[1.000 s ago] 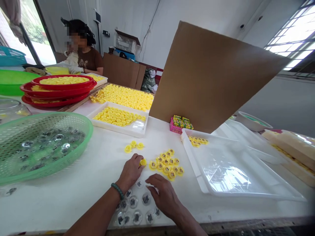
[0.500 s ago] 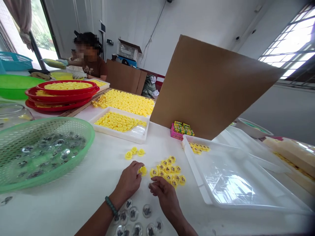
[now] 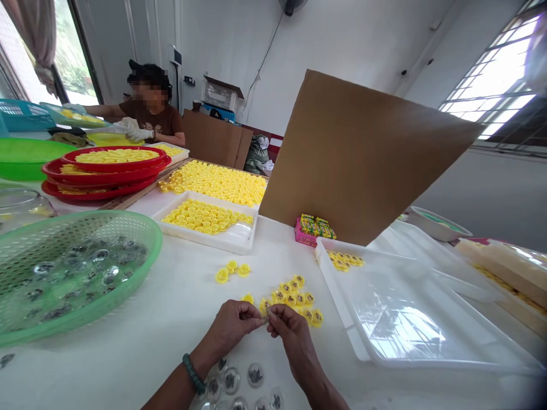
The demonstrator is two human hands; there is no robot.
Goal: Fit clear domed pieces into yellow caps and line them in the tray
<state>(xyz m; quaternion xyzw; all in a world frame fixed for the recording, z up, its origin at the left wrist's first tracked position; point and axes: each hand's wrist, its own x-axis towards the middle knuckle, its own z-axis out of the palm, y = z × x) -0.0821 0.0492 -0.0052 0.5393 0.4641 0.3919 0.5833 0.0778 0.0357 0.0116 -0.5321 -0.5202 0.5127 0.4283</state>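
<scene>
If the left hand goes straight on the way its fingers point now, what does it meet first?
Most likely the right hand: the left hand points rightward at it, both pinching one small yellow cap. The yellow cap cluster lies just beyond; depth is unclear.

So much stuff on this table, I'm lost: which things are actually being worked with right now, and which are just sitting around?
In use: left hand, right hand, yellow cap pinched between them, cap cluster just beyond, clear domes by the wrists.
Lying about, untouched: cardboard sheet, red plates, pink box, green tub.
</scene>
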